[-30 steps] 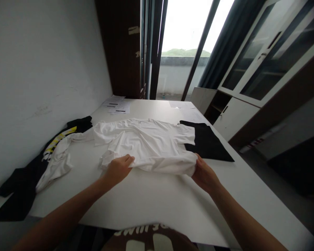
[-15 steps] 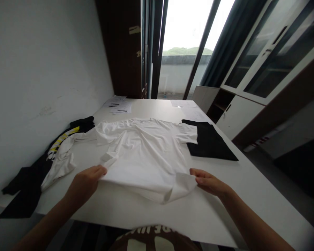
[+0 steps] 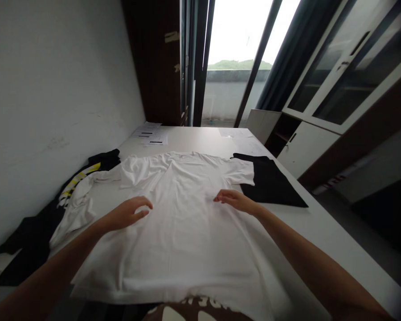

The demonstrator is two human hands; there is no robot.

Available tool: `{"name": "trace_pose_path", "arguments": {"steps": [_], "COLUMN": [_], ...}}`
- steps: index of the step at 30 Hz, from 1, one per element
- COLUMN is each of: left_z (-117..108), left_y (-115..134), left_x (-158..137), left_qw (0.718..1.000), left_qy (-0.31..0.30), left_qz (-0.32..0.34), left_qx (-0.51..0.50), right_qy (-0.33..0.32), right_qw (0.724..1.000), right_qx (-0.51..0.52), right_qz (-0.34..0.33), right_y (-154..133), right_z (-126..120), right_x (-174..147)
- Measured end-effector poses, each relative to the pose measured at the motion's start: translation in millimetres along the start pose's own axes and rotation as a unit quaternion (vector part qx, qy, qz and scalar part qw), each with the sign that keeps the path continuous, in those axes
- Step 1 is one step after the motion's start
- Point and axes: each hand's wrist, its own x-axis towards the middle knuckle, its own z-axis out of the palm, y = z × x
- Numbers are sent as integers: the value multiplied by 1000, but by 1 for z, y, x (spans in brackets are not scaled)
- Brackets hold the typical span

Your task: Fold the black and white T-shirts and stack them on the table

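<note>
A white short-sleeved T-shirt (image 3: 183, 240) lies spread over the table, its neckline at the far side and its hem reaching the near edge by my body. Over its left part is my left hand (image 3: 128, 213), thumb and fingers apart and nothing between them. My right hand (image 3: 235, 200) is above the shirt's right part, fingers stretched toward the middle and slightly bent, holding nothing. Whether either hand touches the cloth is hard to tell. The shirt's right sleeve overlaps a folded black garment (image 3: 274, 183).
Along the left wall lie a black garment with yellow marks (image 3: 47, 223) and a crumpled white garment (image 3: 76, 209). Printed papers (image 3: 153, 133) rest at the far end of the white table (image 3: 324, 240). Cabinets (image 3: 307, 147) stand at the right.
Both hands have let go of the hem and moved inward and farther up over the shirt. The hem, which was lifted and bunched, now spreads down to the near table edge.
</note>
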Motion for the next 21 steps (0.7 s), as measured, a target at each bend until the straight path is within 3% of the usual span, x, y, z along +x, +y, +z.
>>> {"name": "trace_pose_path", "arguments": {"steps": [2, 4, 6, 10, 13, 21], "left_z": [9, 17, 25, 38, 45, 42], "left_y": [-20, -40, -58, -90, -113, -155], "left_x": [50, 102, 151, 225, 257, 308], "left_qw": [997, 991, 984, 969, 961, 959], "left_qy": [55, 85, 92, 81, 72, 54], "left_qz": [37, 26, -38, -163, -202, -193], "left_qx": [48, 96, 148, 169, 177, 198], "right_qy": [78, 125, 153, 160, 125, 114], "right_qw": [991, 968, 937, 895, 886, 879], "right_qx": [-106, -218, -313, -401, -409, -414], "right_qz": [-20, -21, -5, 114, 178, 207], "right_y": [18, 36, 50, 74, 93, 126], "right_z": [-7, -17, -27, -44, -53, -86], "right_x": [39, 77, 111, 163, 185, 220]}}
